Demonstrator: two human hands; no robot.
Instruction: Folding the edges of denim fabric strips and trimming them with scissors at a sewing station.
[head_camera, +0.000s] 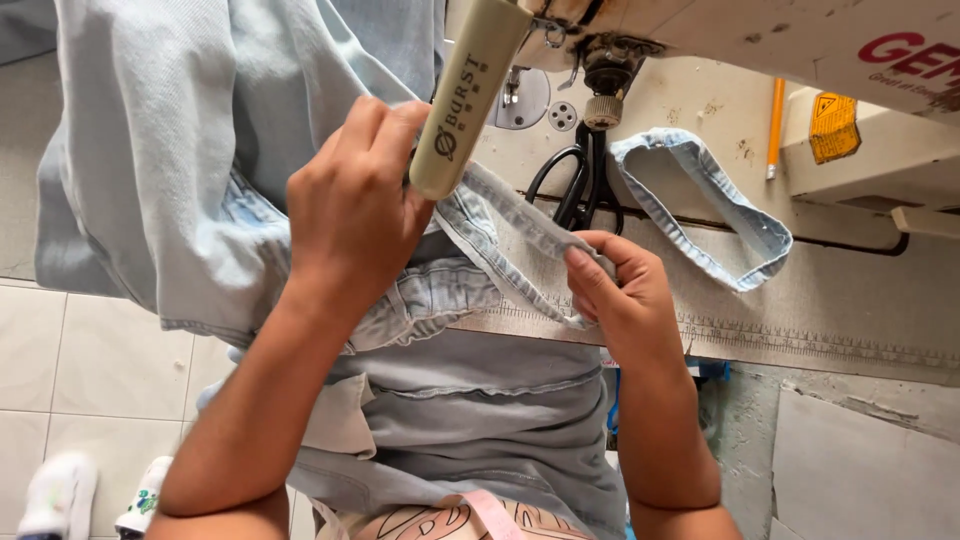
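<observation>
A worn grey work table (850, 300) with a printed ruler strip along its edge carries a cream sewing machine (800, 30); pale floor tiles (90, 370) show to the left of the table. The light blue denim garment (200, 150) hangs over the table edge, left of the machine's needle area; the left hand (350, 215) grips its bunched cloth, fingers closed, beside a beige handle (465, 95). The right hand (620, 290) pinches a narrow denim strip (520, 225) between thumb and fingers, in front of the machine. Black scissors (575, 190) and a denim loop (710, 200) lie under the machine; an orange pencil (775, 125) stands behind.
</observation>
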